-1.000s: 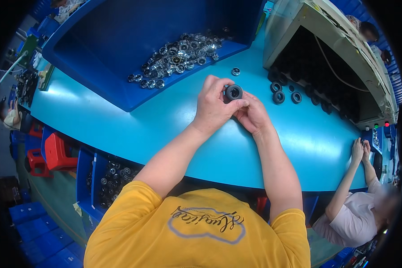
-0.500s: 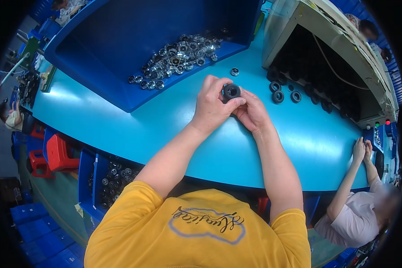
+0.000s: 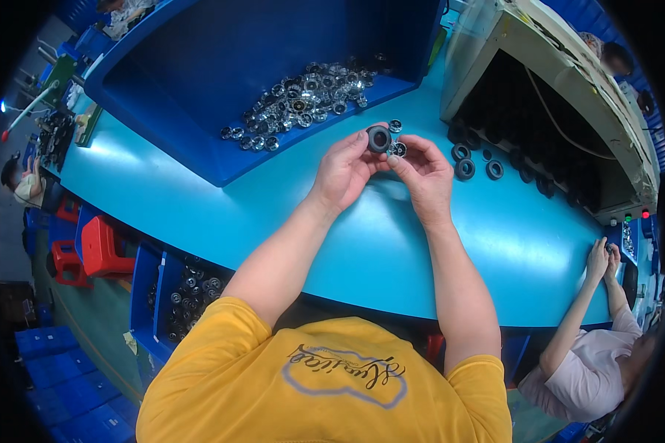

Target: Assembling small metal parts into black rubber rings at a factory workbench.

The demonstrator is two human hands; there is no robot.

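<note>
Over the turquoise table, my left hand (image 3: 340, 176) grips a small black toy tyre (image 3: 371, 140) between thumb and fingers, its open hole facing up. Close beside it, my right hand (image 3: 428, 181) pinches a chrome wheel hub (image 3: 399, 149) at the fingertips. The hub is right next to the tyre but outside it. Just beyond my hands, a single loose hub (image 3: 395, 126) lies on the table. To the right of my right hand are several loose tyres (image 3: 465, 170).
A tilted blue bin (image 3: 177, 140) with a heap of chrome hubs (image 3: 299, 103) stands at the far left. At the far right, an open pale housing (image 3: 465, 81) has many black tyres inside. A co-worker (image 3: 587, 362) sits at right; red stools (image 3: 103, 247) stand at left.
My hands have moved slightly apart. The tyre has tilted in my left hand, and a chrome hub now shows in my right fingers. The view has shifted a little.
</note>
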